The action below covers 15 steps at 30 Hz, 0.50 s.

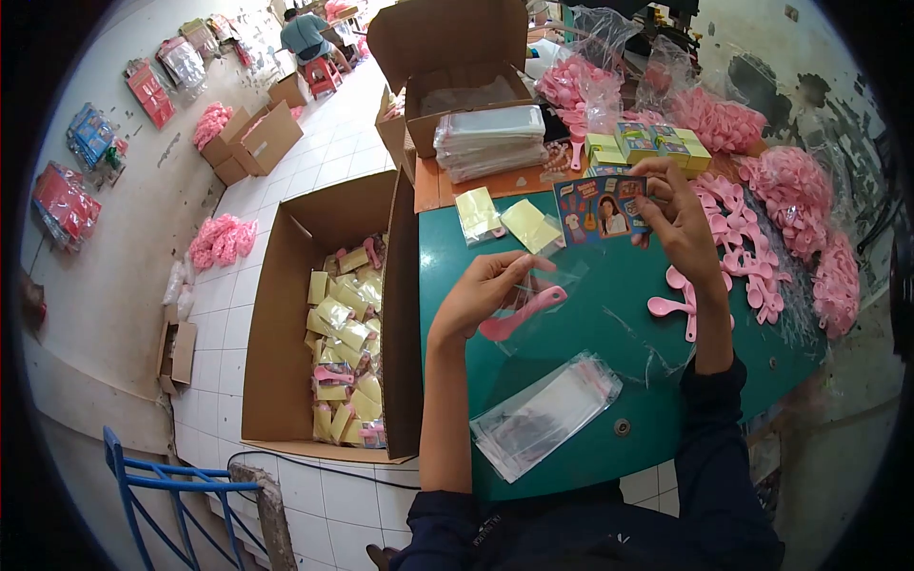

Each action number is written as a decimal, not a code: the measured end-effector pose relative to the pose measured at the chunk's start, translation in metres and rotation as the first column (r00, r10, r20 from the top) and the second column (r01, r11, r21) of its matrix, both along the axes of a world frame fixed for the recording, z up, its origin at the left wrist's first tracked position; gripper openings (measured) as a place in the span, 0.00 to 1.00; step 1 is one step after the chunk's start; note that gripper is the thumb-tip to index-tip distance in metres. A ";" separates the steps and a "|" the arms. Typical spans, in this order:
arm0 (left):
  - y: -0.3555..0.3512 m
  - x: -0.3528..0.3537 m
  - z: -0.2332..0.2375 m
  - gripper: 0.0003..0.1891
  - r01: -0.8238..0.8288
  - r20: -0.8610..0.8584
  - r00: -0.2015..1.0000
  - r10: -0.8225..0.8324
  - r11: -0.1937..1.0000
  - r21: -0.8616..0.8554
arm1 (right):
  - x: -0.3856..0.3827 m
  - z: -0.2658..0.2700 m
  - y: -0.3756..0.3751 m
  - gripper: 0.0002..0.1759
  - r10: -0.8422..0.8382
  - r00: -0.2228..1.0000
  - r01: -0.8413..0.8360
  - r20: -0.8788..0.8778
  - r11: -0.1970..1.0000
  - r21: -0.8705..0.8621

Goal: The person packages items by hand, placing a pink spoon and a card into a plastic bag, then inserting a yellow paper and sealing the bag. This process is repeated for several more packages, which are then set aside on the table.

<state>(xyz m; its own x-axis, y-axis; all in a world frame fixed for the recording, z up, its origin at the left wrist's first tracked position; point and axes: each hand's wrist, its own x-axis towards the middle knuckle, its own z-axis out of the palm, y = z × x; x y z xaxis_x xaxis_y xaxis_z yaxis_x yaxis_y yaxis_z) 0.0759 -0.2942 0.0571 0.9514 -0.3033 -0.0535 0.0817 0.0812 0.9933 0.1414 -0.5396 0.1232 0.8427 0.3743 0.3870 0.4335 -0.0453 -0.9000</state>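
Over the green table (pixel 571 333), my left hand (pixel 490 288) pinches a clear plastic bag (pixel 571 276) with a pink spoon (pixel 524 314) in it. To the right, my right hand (pixel 678 211) holds a printed card (pixel 598 211) by its right side, beside the bag's top. Two yellow packets (pixel 479 215) (pixel 531 226) lie behind my left hand. A stack of flat clear bags (pixel 545 414) rests near the table's front. Loose pink spoons (pixel 738 247) are spread right of my right hand.
Left of the table stands an open carton (pixel 314 209) of packed yellow packets (pixel 347 333). Behind are stacked plastic sleeves (pixel 490 138), an open brown box (pixel 457 90), card bundles (pixel 638 143) and bagged pink spoons (pixel 800 200). A person (pixel 307 38) sits far back.
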 end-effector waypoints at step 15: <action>0.001 0.003 -0.004 0.18 0.020 0.012 1.000 -0.024 0.953 0.303 | -0.009 0.003 0.001 0.08 0.210 0.970 -0.129 0.121 0.870 -0.476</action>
